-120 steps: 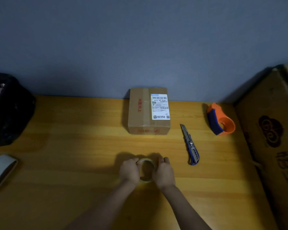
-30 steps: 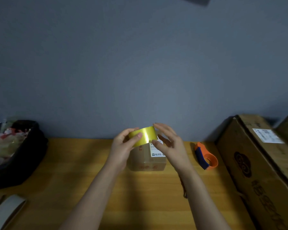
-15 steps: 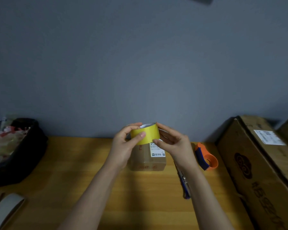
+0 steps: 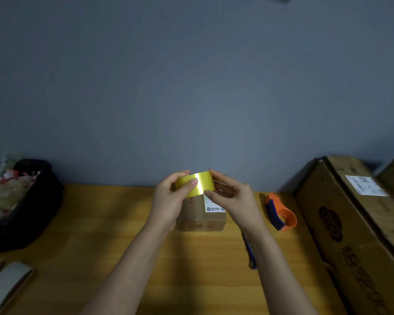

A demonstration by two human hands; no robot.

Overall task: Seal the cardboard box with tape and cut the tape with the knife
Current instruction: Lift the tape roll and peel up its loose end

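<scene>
I hold the tape (image 4: 197, 184) up between both hands, left hand (image 4: 168, 201) pinching its face under the thumb, right hand (image 4: 231, 197) fingers clasping its side, likely hunting the loose end. The box (image 4: 201, 215) waits below; the knife (image 4: 250, 255) lies beside it.

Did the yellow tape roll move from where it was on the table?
Yes. The tape roll went up off the table; both hands hold it above the small cardboard box.

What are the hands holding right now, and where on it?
Both hands hold the yellow tape roll in the air above the small box: left hand on its left side, thumb across the outer band; right hand on its right edge.
</scene>
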